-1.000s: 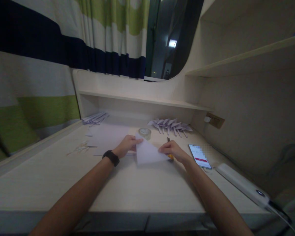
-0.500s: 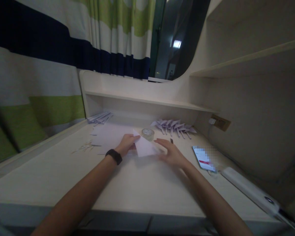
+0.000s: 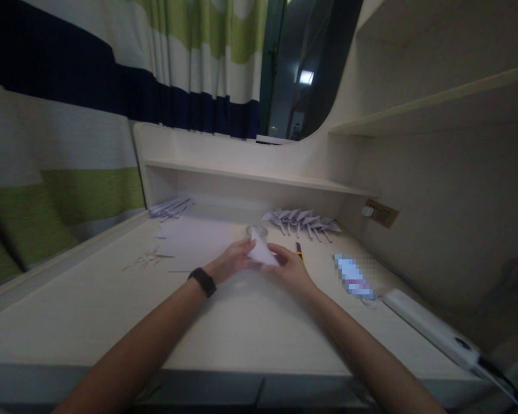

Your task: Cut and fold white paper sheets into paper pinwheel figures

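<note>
Between my two hands, above the middle of the desk, is a folded white sheet of paper point(image 3: 262, 253) with a pointed top. My left hand point(image 3: 240, 255), below a dark wristband, is closed on its left edge, thumb on the front. My right hand point(image 3: 291, 269) pinches the lower right corner. Just behind the paper, partly covered by it, lies a roll of clear tape point(image 3: 256, 231). A yellow and black utility knife point(image 3: 299, 252) lies close behind my right hand.
White paper sheets point(image 3: 198, 236) lie left of centre, with small pale sticks point(image 3: 144, 257) beside them. Rolled paper sticks point(image 3: 171, 207) are piled at the back left. Several paper pinwheels point(image 3: 303, 221) line the back right. A phone point(image 3: 354, 277) and white power strip point(image 3: 429, 328) lie right.
My right hand has moved in to the left and now grips the paper. The paper looks narrower and is turned. The view has shifted slightly, and more of the knife shows.
</note>
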Demonstrator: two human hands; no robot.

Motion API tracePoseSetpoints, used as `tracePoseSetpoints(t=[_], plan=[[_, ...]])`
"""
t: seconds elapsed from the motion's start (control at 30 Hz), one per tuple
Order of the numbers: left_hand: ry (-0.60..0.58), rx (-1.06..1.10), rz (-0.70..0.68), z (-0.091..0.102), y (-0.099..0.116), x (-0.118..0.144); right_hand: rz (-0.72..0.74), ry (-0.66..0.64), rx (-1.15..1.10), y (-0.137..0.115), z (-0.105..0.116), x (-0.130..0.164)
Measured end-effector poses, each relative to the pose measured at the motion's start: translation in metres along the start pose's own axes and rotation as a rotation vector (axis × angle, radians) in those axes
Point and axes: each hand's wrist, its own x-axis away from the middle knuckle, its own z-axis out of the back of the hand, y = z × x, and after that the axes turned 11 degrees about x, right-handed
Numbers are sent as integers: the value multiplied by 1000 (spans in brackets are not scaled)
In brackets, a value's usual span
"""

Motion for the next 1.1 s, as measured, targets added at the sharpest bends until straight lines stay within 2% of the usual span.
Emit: tracePoseSetpoints(t=[0.1,0.23,0.33,0.5,0.67,0.77,0.9,0.97,1.1], plan=[[-31,15,-22,-3,-5,2,-41,-59,-142,1,-6,1],[9,-28,-51,-6,-5,4,-35,-95,-254,2,-8,2],[79,-64,-66,-7,-4,4,-24,-55,-182,6,-8,2],[303,-175,-63,-3,-6,1,11,72,85,6,-6,2],[363,-238,-57,-3,-7,-1,116,126,207,-4,-2,3],[391,-261,-78,-3,-7,-2,121,99,200,-2,-3,4],[430,-367,-96,-1,-9,-4,84,56,-10,7,-7,2],[410,-383,-95,1,-9,-5,58,69,-75,10,-8,1],[279,-313,-64,5,-8,-5,13,159,3,12,-2,-2]])
